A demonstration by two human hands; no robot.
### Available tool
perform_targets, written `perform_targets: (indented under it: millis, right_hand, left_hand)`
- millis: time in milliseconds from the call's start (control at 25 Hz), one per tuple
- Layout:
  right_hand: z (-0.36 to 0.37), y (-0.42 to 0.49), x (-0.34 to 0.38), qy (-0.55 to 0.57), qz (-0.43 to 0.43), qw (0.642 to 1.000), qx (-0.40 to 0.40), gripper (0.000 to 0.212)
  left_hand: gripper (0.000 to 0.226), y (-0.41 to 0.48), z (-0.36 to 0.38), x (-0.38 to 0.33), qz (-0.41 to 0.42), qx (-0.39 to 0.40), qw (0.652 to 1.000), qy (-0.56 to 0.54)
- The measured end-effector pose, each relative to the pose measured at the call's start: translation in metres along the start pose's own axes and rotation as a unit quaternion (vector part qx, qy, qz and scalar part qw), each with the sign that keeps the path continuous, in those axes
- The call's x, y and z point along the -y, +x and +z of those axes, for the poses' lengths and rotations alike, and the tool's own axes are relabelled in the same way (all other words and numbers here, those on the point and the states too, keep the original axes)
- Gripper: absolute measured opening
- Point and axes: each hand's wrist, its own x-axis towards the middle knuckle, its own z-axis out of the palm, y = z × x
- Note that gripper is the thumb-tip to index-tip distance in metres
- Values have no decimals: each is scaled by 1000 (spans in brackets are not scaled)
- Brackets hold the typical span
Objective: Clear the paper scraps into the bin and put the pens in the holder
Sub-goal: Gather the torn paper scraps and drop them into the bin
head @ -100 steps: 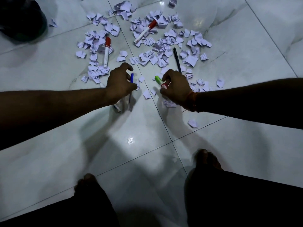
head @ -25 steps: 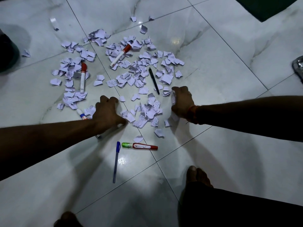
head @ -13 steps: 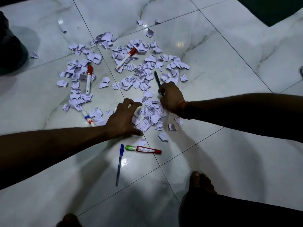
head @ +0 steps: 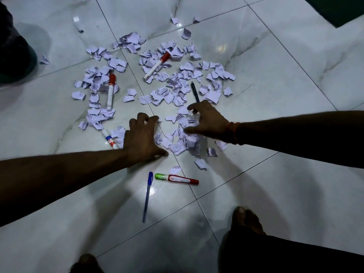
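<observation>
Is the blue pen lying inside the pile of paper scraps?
No, the blue pen lies on bare floor tile nearer the person than the paper scraps, beside the green-capped marker.

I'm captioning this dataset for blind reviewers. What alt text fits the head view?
A person's left hand and right hand reach down onto torn paper scraps strewn over a white tiled floor. Two red-capped markers and a black pen lie among the scraps; a blue pen and a green-capped marker lie apart, nearer the person.

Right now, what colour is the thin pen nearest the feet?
Blue. The thin pen shows best in the head view.
</observation>
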Motion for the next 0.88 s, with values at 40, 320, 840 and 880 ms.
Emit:
perform_targets:
  millis: [40, 320, 840, 880]
  right_hand:
    - [3, -7, 0, -23, -11, 999, 40, 101]
    - [31, -5, 18, -43, 20, 997, 66, 118]
    - [15, 66, 36, -100, -12, 980, 173, 107]
    - [13, 61, 33, -73, -8, 983, 167, 110]
  left_hand:
    - [120, -2, -1, 2, -14, 16, 1000, 3]
    - [106, 12, 9, -7, 9, 28, 984, -177]
    - [122, 66, -26, 11, 110, 100, 988, -49]
    - [113, 58, -23, 11, 130, 85, 986, -66]
